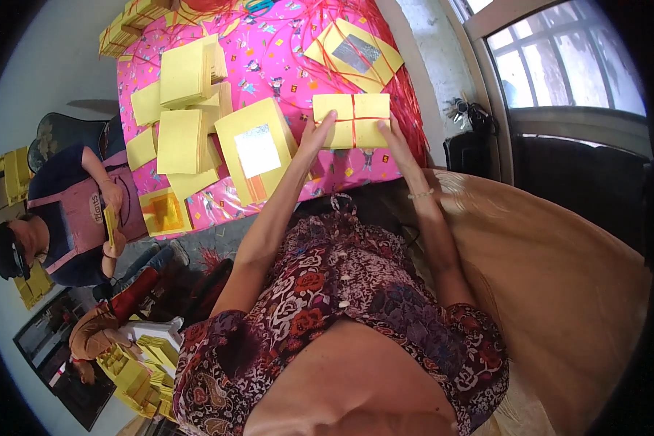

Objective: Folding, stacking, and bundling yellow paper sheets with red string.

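Near the right front of the pink table, I hold a bundle of yellow paper (341, 138) crossed by red ribbon. My left hand (317, 133) grips its left edge with the thumb on top. At its right edge my right hand (397, 136) does the same, a bracelet on that wrist. My fingers under the bundle are hidden. Just left of it lies a thick stack of yellow paper (270, 116) with a shiny silver square on its top sheet. Beyond the bundle, loose red ribbons cross another yellow sheet (385, 62) with a dull silver square.
Several yellow paper stacks (183, 142) stand on the patterned pink table cover (258, 73). Teal scissors (260, 7) lie at the far edge. A person in an apron (73, 211) handles yellow paper at left. A brown covered surface (545, 254) is at my right.
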Motion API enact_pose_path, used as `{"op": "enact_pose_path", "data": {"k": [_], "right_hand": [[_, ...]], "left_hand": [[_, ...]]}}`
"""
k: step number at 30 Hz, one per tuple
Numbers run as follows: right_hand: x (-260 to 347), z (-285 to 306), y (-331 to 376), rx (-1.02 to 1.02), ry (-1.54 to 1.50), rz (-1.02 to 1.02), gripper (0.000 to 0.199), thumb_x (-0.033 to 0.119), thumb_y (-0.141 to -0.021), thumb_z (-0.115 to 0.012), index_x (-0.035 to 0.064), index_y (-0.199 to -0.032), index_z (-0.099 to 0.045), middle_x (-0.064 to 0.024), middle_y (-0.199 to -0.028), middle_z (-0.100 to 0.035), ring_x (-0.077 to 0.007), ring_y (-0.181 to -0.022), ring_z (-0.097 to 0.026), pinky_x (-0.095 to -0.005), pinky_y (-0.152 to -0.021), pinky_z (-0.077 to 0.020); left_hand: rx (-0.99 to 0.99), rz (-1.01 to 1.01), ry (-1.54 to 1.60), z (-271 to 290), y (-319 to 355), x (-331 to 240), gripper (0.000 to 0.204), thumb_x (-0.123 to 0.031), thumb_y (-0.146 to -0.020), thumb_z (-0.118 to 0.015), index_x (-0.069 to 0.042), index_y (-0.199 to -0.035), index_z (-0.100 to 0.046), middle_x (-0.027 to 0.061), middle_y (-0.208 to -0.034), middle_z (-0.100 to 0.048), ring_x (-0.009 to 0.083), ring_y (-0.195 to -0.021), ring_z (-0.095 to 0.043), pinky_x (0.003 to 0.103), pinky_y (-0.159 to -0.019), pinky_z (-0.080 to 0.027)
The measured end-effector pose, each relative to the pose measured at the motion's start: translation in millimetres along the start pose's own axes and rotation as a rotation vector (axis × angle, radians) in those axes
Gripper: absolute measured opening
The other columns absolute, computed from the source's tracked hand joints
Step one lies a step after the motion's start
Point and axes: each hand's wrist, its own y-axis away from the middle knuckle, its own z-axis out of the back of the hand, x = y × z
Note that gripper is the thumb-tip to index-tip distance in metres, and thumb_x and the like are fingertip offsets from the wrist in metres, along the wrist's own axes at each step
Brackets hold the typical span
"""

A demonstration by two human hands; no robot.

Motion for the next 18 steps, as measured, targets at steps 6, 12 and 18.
{"op": "enact_pose_path", "data": {"k": [6, 12, 18], "right_hand": [[30.1, 2.9, 29.3, 0.057, 0.017, 0.218, 0.071, 0.025, -0.092, -0.055, 0.0011, -0.145, -0.015, -0.0117, -0.145, -0.028, -0.0202, -0.134, -0.025, -0.0334, -0.109, -0.0224], [63.3, -11.9, 44.9, 0.045, 0.051, 0.467, 0.072, 0.022, -0.086, -0.059, -0.0009, -0.141, -0.019, -0.014, -0.14, -0.031, -0.0221, -0.129, -0.03, -0.0361, -0.108, -0.0231], [70.6, -17.8, 46.2, 0.054, 0.048, 0.654, 0.075, 0.02, -0.08, -0.065, 0.0001, -0.139, -0.022, -0.0148, -0.138, -0.032, -0.0227, -0.126, -0.035, -0.037, -0.106, -0.0275]], "left_hand": [[0.009, -0.217, 0.027, -10.2, 41.5, -16.4, 0.072, -0.031, -0.087, -0.063, 0.0, -0.14, -0.026, 0.0153, -0.125, -0.049, 0.0214, -0.113, -0.051, 0.033, -0.095, -0.042], [-0.004, -0.628, -0.082, -17.6, 92.1, -44.2, 0.082, -0.014, -0.083, -0.064, -0.002, -0.145, -0.011, 0.0169, -0.136, -0.037, 0.0241, -0.123, -0.041, 0.036, -0.102, -0.036], [-0.041, -0.875, -0.206, -10.9, 100.2, -52.1, 0.093, -0.021, -0.08, -0.069, -0.007, -0.147, -0.006, 0.0168, -0.146, -0.022, 0.0267, -0.132, -0.03, 0.041, -0.108, -0.03]]}}
